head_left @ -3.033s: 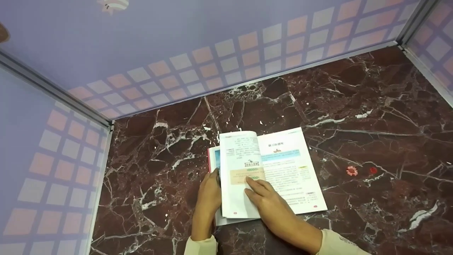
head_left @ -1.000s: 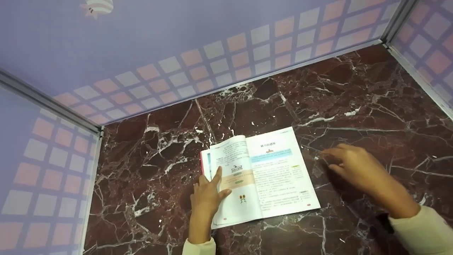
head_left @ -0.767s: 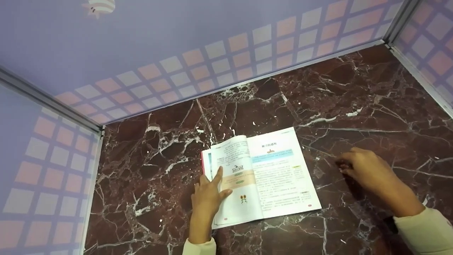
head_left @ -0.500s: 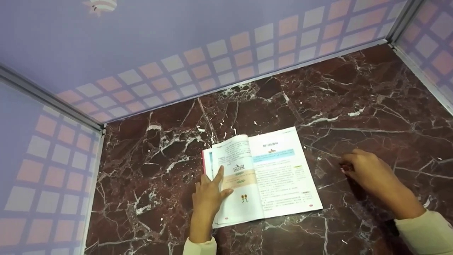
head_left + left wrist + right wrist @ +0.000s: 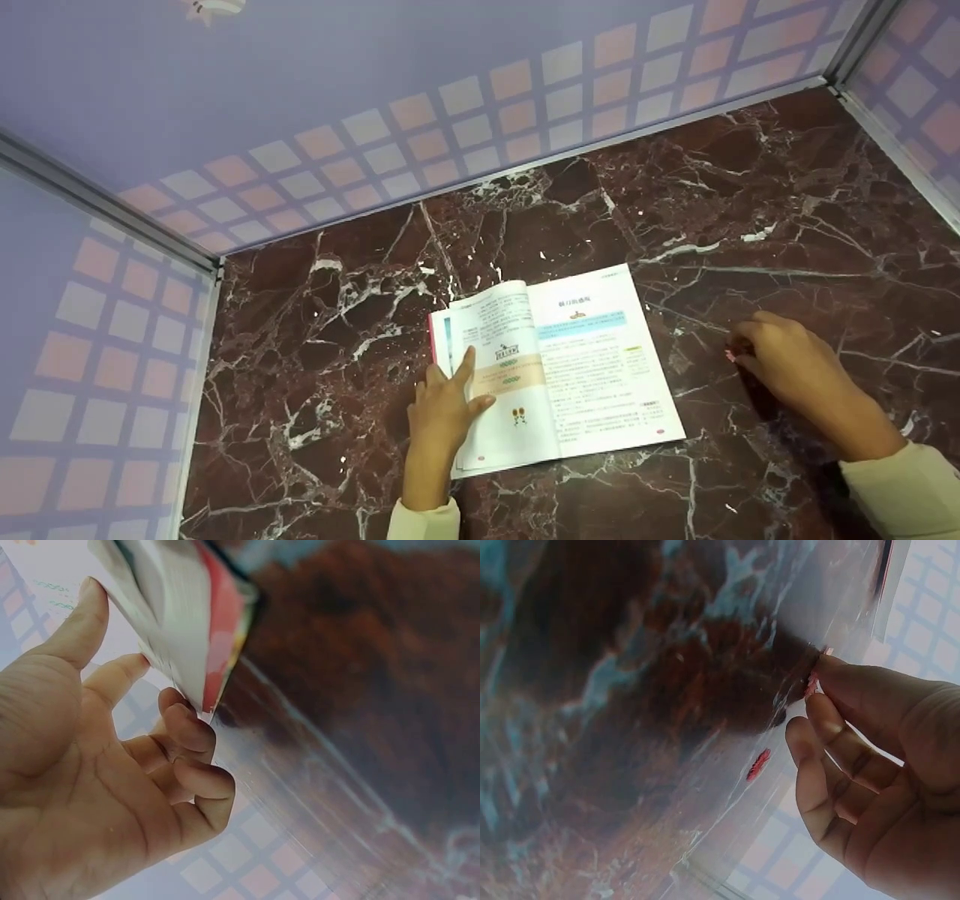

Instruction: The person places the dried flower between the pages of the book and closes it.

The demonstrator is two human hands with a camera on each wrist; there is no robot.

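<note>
An open book [image 5: 600, 360] with printed pages lies on the marble-patterned table. My left hand [image 5: 439, 420] rests on its left page, index finger and thumb spread straight over the paper. In the left wrist view, the other fingers [image 5: 206, 791] bend loosely by the red-edged cover. To the right of the book, my right hand [image 5: 787, 360] pinches a small pink-red flower piece [image 5: 811, 684] between thumb and index finger, close to the tabletop. A second red flower piece [image 5: 758, 764] lies on the table near that hand; in the head view the hand hides it.
Purple partition walls [image 5: 337, 90] with pink and white checks stand at the back, left and right of the table [image 5: 337, 390]. White flecks lie beyond the book.
My right hand has left the book page, moved right and taken hold of a flower piece. My left hand has shifted from the book's left edge onto the left page.
</note>
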